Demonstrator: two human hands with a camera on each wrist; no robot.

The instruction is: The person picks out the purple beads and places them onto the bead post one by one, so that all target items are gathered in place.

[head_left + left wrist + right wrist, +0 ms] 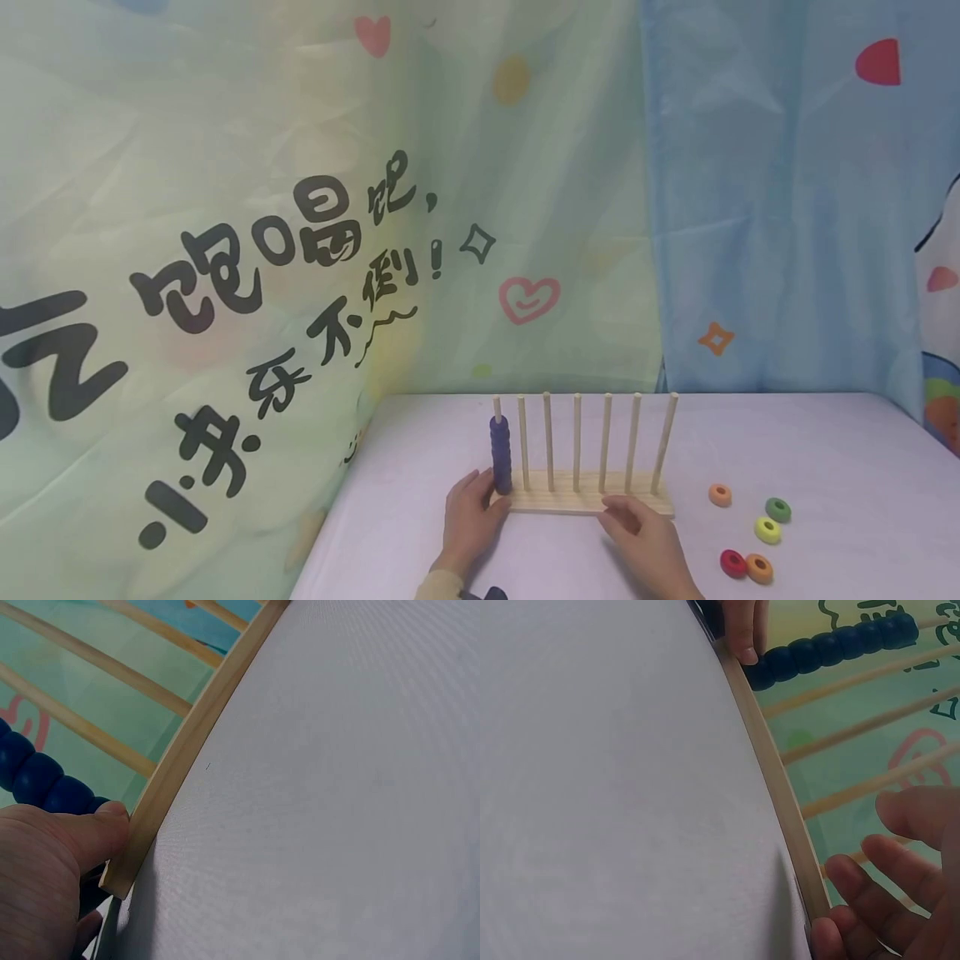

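A wooden peg stand point(555, 505) with several upright pegs stands on the table. Dark blue beads point(500, 454) are stacked on its leftmost peg, whose tip shows above them. My left hand point(471, 515) grips the left end of the base, its thumb point(112, 829) against the wood just below the stack. Over the right part of the base hovers my right hand point(647, 540), with fingers apart and loosely bent, holding nothing. Its lowest finger point(826, 937) is beside the base end; I cannot tell whether it touches. The other pegs carry no beads.
Loose beads lie right of the stand: a light orange one point(720, 502), a green one point(784, 514), a yellow one point(765, 537), a red one point(730, 570) and another orange one point(757, 577). A white cloth point(855, 467) covers the table. Printed curtains point(570, 208) hang behind.
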